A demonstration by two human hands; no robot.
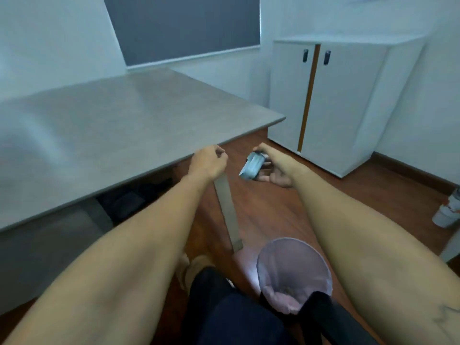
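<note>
My right hand [275, 170] reaches out over the wooden floor and grips a small grey-blue packet [252, 166], which tilts down to the left. My left hand [208, 162] hovers at the near corner edge of the grey table [119, 115]. Its fingers are curled toward the thumb, and nothing shows in them. A small gap separates the two hands. Below them, close to my legs, stands a round bin [288, 238] with a pink liner and some scraps at the bottom.
A grey table leg [227, 212] slants down from under my left hand. A white two-door cabinet [343, 103] stands against the wall at the right. Stacked white cups [446, 212] sit on the floor at the far right. Dark items lie under the table.
</note>
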